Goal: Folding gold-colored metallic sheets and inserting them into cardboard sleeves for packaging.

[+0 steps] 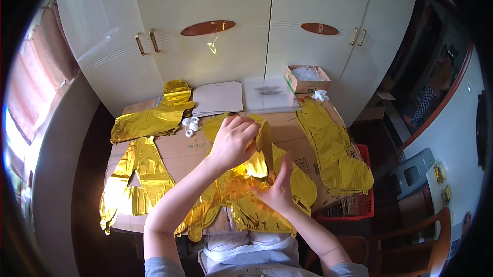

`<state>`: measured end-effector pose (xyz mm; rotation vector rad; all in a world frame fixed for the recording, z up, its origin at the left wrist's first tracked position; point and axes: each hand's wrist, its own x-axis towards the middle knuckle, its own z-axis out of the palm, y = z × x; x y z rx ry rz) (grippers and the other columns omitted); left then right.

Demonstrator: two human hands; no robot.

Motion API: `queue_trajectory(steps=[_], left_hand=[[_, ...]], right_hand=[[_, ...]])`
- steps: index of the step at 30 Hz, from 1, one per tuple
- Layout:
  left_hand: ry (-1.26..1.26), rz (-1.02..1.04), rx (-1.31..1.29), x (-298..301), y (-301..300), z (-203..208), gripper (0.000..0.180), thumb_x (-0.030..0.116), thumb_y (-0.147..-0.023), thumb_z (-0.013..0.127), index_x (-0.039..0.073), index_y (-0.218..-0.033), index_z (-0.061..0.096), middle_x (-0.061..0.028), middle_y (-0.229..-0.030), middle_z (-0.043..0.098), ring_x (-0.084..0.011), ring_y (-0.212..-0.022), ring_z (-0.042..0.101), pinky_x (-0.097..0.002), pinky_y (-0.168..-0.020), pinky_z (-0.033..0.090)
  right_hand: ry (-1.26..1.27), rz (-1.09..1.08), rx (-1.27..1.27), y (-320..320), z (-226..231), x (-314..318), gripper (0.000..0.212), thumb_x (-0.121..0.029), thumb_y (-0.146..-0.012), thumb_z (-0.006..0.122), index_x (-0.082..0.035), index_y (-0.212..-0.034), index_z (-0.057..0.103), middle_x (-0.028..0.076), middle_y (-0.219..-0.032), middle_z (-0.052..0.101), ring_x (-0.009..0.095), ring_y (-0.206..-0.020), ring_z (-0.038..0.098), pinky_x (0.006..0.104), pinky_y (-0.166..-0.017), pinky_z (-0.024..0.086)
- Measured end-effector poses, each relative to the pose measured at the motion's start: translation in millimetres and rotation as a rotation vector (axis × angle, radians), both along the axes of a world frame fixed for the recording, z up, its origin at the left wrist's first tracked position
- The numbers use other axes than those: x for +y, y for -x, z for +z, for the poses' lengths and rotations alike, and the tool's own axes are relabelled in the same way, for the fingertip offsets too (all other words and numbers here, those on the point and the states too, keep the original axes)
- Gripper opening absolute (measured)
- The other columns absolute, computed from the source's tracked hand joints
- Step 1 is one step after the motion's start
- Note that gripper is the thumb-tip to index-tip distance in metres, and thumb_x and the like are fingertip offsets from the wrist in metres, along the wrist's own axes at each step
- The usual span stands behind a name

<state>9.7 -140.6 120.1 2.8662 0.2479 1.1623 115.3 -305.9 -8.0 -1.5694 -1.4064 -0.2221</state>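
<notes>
right now our left hand (233, 141) is curled with its fingers pinching the upper edge of a gold foil balloon (264, 146), lifting that flap up off the cardboard table top (179, 148). our right hand (277, 187) sits just below and to the right of the left, flat and open with fingers together, its palm pressed against the side of the same raised flap. the rest of this foil balloon spreads out beneath both hands and sags over the near edge of the cardboard toward our lap.

just beyond the left hand's knuckles lies a small cluster of white rolls (191, 124). further left of that hand are two more flat gold foil shapes (149, 120), one behind the other. well to the right of the right hand a long gold foil piece (334, 151) lies along the far side of the cardboard, with a red crate (362, 202) below it. beyond both hands stand a small open cardboard box (307, 78) and pale cupboard doors (215, 30).
</notes>
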Motion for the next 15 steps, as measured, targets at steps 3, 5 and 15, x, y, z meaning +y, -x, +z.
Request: queue_trajectory(steps=[3,5,15], left_hand=[[-0.030,-0.014,-0.067,-8,7,19,0.031,0.005,-0.069,0.068,0.007,-0.098,0.060,-0.0056,-0.103,0.067,-0.0232,-0.103,0.060,-0.0393,-0.085,0.043],[-0.029,-0.023,-0.098,-13,23,25,0.030,0.003,-0.070,0.067,0.008,-0.098,0.059,-0.0054,-0.107,0.067,-0.0233,-0.102,0.060,-0.0395,-0.083,0.043],[-0.097,-0.194,0.250,-61,122,-86,0.018,0.019,-0.074,0.071,0.016,-0.089,0.060,0.0001,-0.116,0.069,-0.0133,-0.089,0.060,-0.0305,-0.070,0.043]], right_hand=[[-0.053,-0.081,0.028,-26,4,9,0.078,-0.024,-0.081,0.073,-0.002,-0.145,0.033,0.025,-0.148,0.033,0.042,-0.137,0.033,0.0510,-0.110,0.032],[-0.115,-0.108,0.058,-44,18,11,0.046,-0.006,-0.080,0.063,-0.005,-0.126,0.058,0.011,-0.131,0.057,0.033,-0.127,0.049,0.0467,-0.107,0.036],[-0.012,0.031,-0.617,-47,28,-122,0.030,-0.044,-0.092,0.055,-0.018,-0.093,0.071,-0.001,-0.102,0.070,0.019,-0.105,0.063,0.0532,-0.110,0.029]])
